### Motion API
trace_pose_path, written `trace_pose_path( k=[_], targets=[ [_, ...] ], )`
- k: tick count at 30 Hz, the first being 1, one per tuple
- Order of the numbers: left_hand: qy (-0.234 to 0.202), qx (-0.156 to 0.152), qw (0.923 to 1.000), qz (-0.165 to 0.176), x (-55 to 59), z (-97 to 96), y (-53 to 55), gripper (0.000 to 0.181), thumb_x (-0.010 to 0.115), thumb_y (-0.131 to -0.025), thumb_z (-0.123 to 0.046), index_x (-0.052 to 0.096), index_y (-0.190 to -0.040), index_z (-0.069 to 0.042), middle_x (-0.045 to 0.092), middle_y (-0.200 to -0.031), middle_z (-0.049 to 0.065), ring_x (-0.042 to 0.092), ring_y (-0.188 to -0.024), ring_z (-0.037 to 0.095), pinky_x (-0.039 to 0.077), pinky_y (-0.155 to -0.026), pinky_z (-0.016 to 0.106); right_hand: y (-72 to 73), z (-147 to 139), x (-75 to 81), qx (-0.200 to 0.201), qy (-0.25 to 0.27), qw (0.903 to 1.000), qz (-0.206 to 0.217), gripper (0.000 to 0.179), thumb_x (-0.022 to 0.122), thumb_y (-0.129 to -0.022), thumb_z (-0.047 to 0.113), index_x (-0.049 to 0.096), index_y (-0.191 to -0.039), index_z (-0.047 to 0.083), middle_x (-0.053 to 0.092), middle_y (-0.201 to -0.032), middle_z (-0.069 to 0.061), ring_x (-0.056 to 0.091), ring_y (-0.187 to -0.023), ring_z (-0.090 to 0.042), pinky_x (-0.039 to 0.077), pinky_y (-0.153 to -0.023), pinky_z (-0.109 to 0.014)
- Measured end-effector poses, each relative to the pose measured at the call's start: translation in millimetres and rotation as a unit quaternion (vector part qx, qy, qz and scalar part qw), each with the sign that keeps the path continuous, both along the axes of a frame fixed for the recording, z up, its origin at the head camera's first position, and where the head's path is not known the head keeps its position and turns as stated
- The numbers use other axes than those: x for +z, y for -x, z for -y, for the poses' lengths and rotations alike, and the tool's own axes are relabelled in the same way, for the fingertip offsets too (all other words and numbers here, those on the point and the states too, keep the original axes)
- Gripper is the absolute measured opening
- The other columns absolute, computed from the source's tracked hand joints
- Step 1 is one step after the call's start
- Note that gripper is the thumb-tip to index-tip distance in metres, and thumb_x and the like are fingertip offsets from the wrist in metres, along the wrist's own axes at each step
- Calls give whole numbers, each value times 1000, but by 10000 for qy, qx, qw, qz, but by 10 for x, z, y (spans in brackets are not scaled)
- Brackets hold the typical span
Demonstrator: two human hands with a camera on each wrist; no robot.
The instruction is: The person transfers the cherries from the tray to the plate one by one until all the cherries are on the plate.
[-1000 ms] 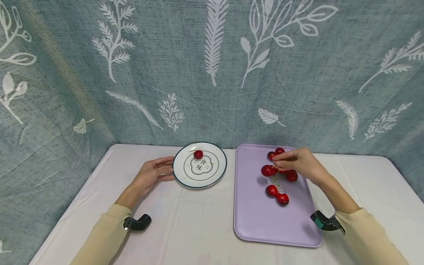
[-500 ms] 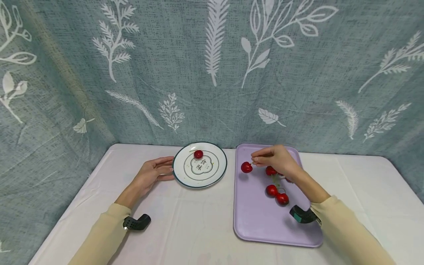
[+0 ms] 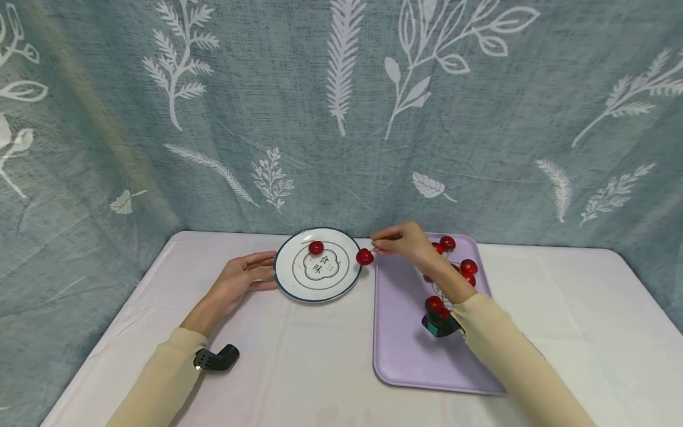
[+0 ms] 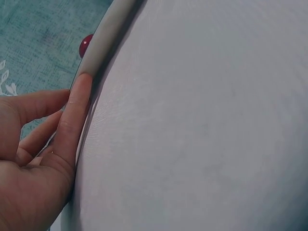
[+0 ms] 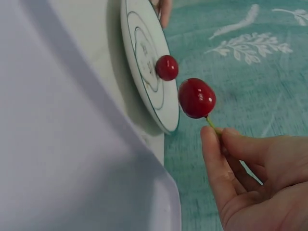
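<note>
By its thin green stem, my right hand (image 3: 405,242) pinches a red cherry (image 5: 197,98) between thumb and fingertips. The cherry hangs in the air, overlapping the right rim of the white plate (image 3: 299,284) in the head view. Another cherry (image 3: 316,248) lies on the plate, towards the back. My left hand (image 3: 241,276) is at the plate's left side, its extended fingertips touching the rim. In the left wrist view, one finger (image 4: 72,120) lies along the outer side of the rim. Several cherries (image 3: 468,267) with stems lie on the purple tray (image 3: 405,356), partly hidden by my right forearm.
The tray stands right of the plate on a white-covered table (image 3: 299,367). A patterned blue-green cloth (image 3: 299,118) hangs behind the table's far edge and at the left. Dark wrist-worn devices (image 3: 217,358) sit at both sleeves.
My right hand has lifted the cherry by its stem from the group on the tray and moved left to the plate's right rim. The left hand stays at the plate.
</note>
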State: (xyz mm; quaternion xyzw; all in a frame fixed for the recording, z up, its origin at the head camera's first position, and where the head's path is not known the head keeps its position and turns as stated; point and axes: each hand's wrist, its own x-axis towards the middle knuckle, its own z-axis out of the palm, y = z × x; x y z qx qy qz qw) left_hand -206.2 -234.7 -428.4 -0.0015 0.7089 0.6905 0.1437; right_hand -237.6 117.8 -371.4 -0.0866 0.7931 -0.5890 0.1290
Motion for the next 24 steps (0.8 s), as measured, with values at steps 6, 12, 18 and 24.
trace_pose_path(
  k=[6, 12, 18, 24],
  targets=[
    [-7, 62, 10000, 22, 19, 12, -13, 55, 54, -95, 7, 36, -146, 8, 38, -145, 31, 67, -95, 10, 60, -89, 33, 81, 269, -13, 6, 171, 9998, 78, 26, 61, -93, -5, 63, -116, -17, 66, -110, -30, 70, -83, -14, 58, -91, -44],
    [-11, 64, 10000, 35, 9, -3, -14, 55, 55, -95, 6, 36, -146, 9, 38, -146, 31, 67, -95, 11, 60, -88, 33, 149, 451, -51, -73, -10, 9999, 152, 24, 61, -93, -5, 65, -115, -15, 68, -109, -28, 71, -83, -17, 60, -88, -40],
    [69, 128, 9999, 36, 0, 8, -18, 55, 54, -95, 6, 36, -146, 8, 39, -146, 30, 67, -95, 10, 60, -88, 33, 211, 601, -159, -176, -203, 9996, 15, 20, 64, -90, -6, 69, -109, -13, 70, -102, -25, 71, -78, -17, 64, -77, -31],
    [-3, 168, 9998, 59, 22, -12, -35, 55, 55, -95, 6, 36, -146, 8, 38, -146, 31, 67, -96, 11, 60, -88, 33, 236, 705, -209, -466, -554, 9973, -95, 17, 66, -90, -3, 73, -105, -7, 72, -100, -20, 71, -82, -22, 63, -70, -24]
  ],
)
